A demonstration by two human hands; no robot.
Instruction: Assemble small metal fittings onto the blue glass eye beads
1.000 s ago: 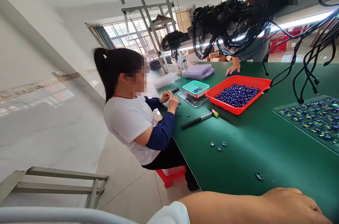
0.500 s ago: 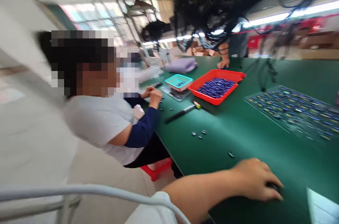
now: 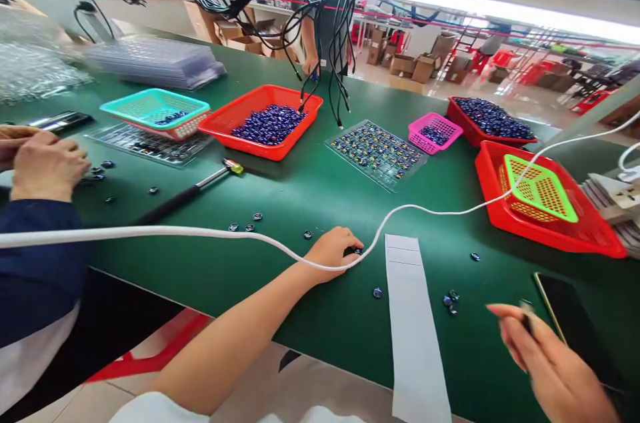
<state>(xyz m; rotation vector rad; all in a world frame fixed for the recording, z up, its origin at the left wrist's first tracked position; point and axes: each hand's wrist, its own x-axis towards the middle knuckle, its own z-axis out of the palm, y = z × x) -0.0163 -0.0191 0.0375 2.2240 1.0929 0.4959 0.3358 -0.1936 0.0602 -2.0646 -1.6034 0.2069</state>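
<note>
My left hand (image 3: 327, 249) rests on the green table with its fingers curled around a small dark piece (image 3: 353, 251), mostly hidden. A white cable (image 3: 280, 246) passes in front of that wrist. At the lower right, my right hand (image 3: 555, 359) pinches a small dark piece with a pale tip (image 3: 527, 316); its kind is too blurred to name. Left of those fingers lies a cluster of small dark-blue round parts (image 3: 450, 301). A single round part (image 3: 377, 293) sits between my left hand and a long white paper strip (image 3: 413, 323).
A dark phone (image 3: 575, 323) lies beside my right hand. Beyond are a red basket (image 3: 280, 153) of blue parts, a clear tray (image 3: 380, 156), a pink basket (image 3: 435, 133) and a green basket (image 3: 540, 189). A co-worker's hand (image 3: 47, 166) is at left, near a hammer (image 3: 190, 193). Black cables (image 3: 325, 16) hang overhead.
The view has swung to the right, bringing my right hand, the phone and the right-hand baskets into sight. My left hand still holds its dark piece on the table.
</note>
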